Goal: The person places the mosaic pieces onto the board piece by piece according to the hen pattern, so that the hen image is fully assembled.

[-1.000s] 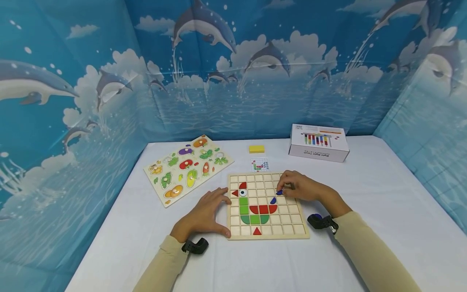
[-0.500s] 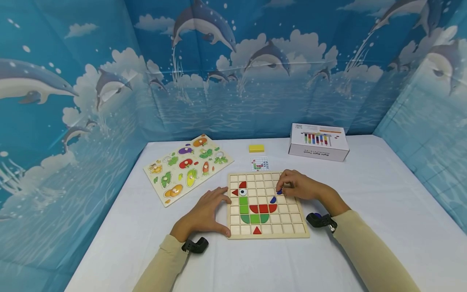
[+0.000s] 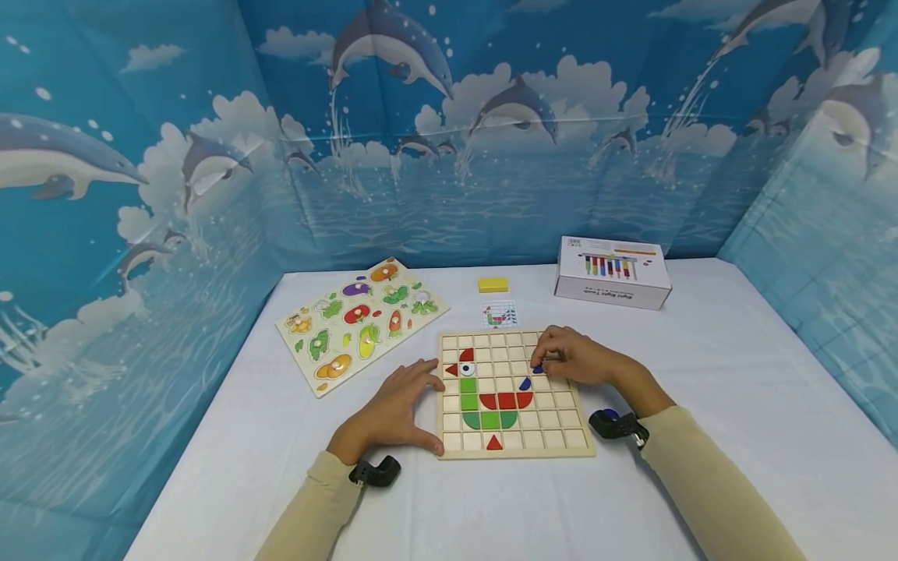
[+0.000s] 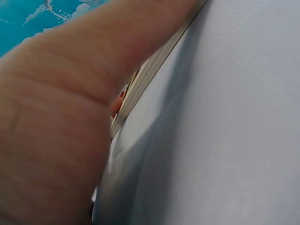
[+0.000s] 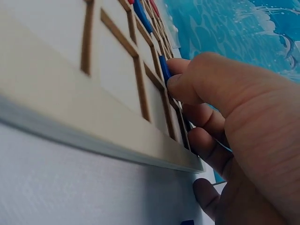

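A wooden grid board [image 3: 554, 421] lies on the table with flat coloured pieces in its squares. Red, green and white eye pieces make a bird-like shape on its left part. My right hand [image 3: 577, 357] pinches a small blue piece [image 5: 164, 69] between thumb and index finger, over a square toward the upper right. One square down and left sits another blue piece [image 3: 525, 384], curved along one side. My left hand [image 3: 394, 405] rests at the board's left edge, fingers spread, with the thumb at the lower left corner; in the left wrist view the thumb [image 4: 108, 51] hides most of the board.
Behind the board lies a picture card [image 3: 500, 314], with a yellow block [image 3: 493, 285] beyond it. A vegetable puzzle board [image 3: 344, 351] is at the back left, a white box [image 3: 613, 282] at the back right. A blue piece [image 3: 611, 414] lies partly hidden by the right wrist camera.
Hardly anything differs. My right hand stays over the same square with the blue piece, and my left hand keeps its place at the board's edge.
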Tool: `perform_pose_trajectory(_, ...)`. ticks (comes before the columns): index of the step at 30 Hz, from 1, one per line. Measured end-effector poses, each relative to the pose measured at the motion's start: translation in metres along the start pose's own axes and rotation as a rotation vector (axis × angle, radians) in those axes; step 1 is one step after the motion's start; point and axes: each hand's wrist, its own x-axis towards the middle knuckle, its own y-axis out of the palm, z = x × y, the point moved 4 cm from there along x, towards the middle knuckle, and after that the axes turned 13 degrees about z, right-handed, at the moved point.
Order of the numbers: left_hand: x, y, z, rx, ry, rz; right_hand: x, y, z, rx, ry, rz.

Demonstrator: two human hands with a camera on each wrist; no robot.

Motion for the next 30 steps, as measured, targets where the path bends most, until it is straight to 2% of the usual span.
perform_pose_trajectory(2, 0.0, 0.0, 0.0, -0.002, -0.001, -0.001, -0.001, -0.001, -0.001, 0.034, 0.043, -0.004)
perform_pose_trajectory(5, -0.001, 0.001, -0.001, -0.004, -0.003, 0.0, -0.007, -0.006, 0.0, 0.045, 0.059, -0.043)
perform_pose_trajectory(9, -0.001, 0.001, -0.001, -0.003, -0.005, 0.0, -0.02, -0.018, -0.001, -0.007, 0.074, -0.125)
perform_pose_trajectory(14, -0.001, -0.001, -0.002, -0.005, -0.003, -0.003, -0.045, -0.035, -0.016, -0.064, 0.197, -0.172)
perform_pose_trajectory(21, 0.0, 0.0, -0.001, -0.012, 0.0, 0.003, -0.087, -0.047, -0.043, -0.082, 0.393, -0.164)
perform_pose_trajectory(26, 0.001, 0.0, 0.001, -0.012, 0.004, -0.001, -0.108, -0.045, -0.06, -0.048, 0.435, -0.172)
perform_pose_trajectory(30, 0.001, 0.001, 0.002, -0.005, -0.003, -0.001, -0.114, -0.042, -0.07, -0.003, 0.433, -0.198)
